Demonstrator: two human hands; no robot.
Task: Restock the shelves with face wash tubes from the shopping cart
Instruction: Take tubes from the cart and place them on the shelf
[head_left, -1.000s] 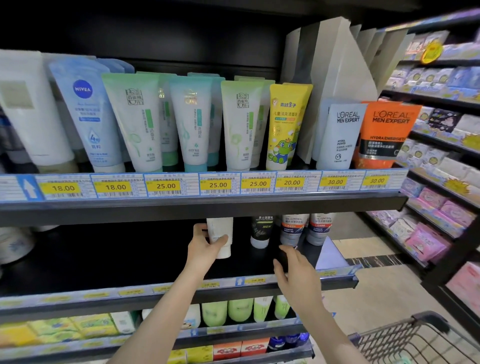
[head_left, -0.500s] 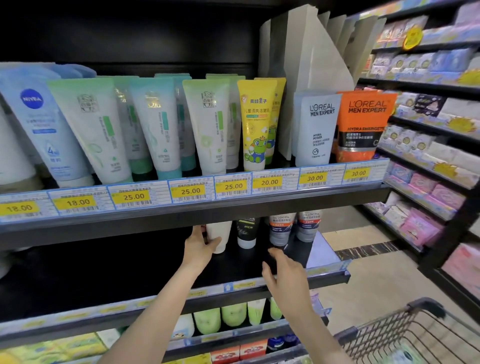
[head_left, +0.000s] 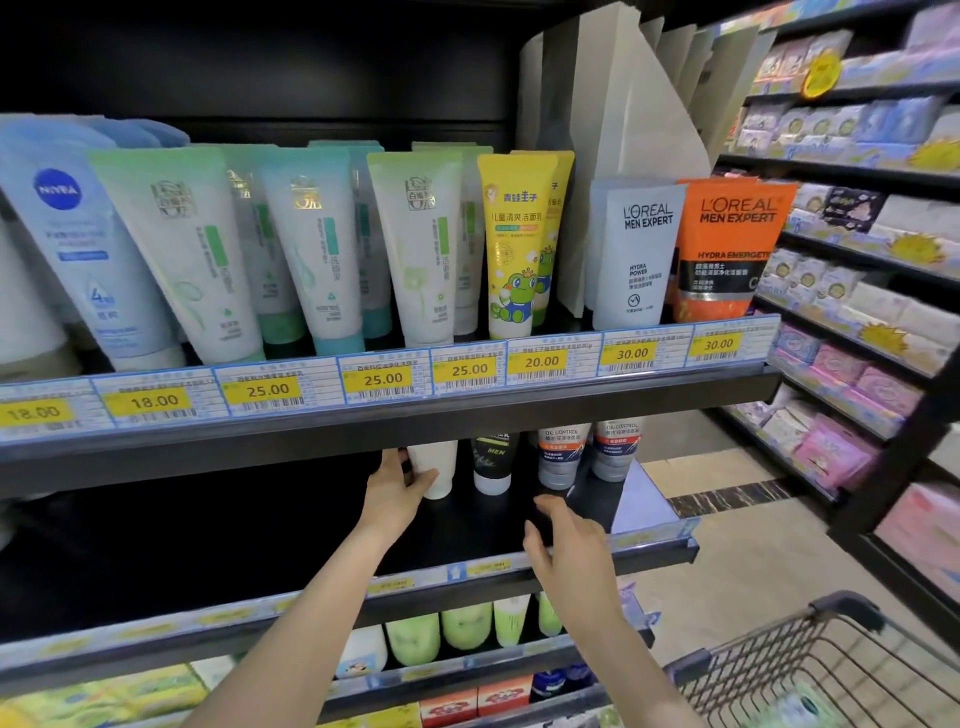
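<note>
We see the plain white plastic face wash tube (head_left: 435, 467) standing cap-down on the black middle shelf (head_left: 311, 525), its upper part hidden behind the edge of the shelf above. Our left hand (head_left: 396, 493) grips it from the left, thumb across its front and the other fingers (head_left: 404, 467) curled round its far side. Just to its right stands a black tube with a white cap (head_left: 491, 465), and beyond that two grey tubes marked with an orange band (head_left: 561, 457), all upright and close together.

Our right hand (head_left: 569, 545) hovers over the front of the same shelf, apart from every tube, palm down, its fingers loosely spread and slightly bent, holding nothing.

On the upper shelf (head_left: 395, 421), behind a strip of yellow price labels (head_left: 384, 379), stand a pale blue tube (head_left: 88, 249), several white-and-green tubes (head_left: 415, 249), a yellow tube with a cartoon frog (head_left: 517, 244), a white tube (head_left: 636, 249) and an orange tube (head_left: 730, 249). Pale green tubes (head_left: 441, 631) show on the shelf below. The black wire shopping cart (head_left: 810, 670) sits at the lower right, near our right forearm.
</note>
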